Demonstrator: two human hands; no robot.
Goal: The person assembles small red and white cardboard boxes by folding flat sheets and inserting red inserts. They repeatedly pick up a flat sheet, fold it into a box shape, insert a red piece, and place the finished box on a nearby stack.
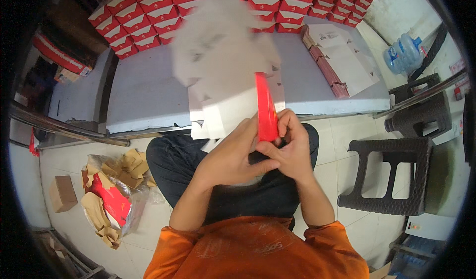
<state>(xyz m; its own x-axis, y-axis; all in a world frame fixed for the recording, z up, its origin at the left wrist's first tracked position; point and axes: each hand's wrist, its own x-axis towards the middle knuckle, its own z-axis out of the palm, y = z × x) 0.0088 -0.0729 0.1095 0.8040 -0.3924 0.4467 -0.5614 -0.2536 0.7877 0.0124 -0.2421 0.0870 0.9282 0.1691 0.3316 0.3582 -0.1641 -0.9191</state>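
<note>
Both my hands are on a cardboard box blank above my lap, red outside and white inside. My left hand (233, 152) grips its near left part, with the thumb stretched toward the right hand and the fingertips partly hidden. With thumb and bent fingers, my right hand (290, 147) pinches the near end of a red side panel (266, 108), which stands folded up. Beyond them a large white sheet (223, 46) is smeared by motion; I cannot tell whether it belongs to the same blank. More white card (197, 114) lies beneath, at the table's near edge.
Red-and-white boxes (168, 11) stand in rows along the back of the grey table (148, 90). A stack of flat blanks (342, 61) lies at its right. Dark stools (421, 175) and a water bottle (404, 56) are at right; a torn-cardboard bag (111, 195) lies left.
</note>
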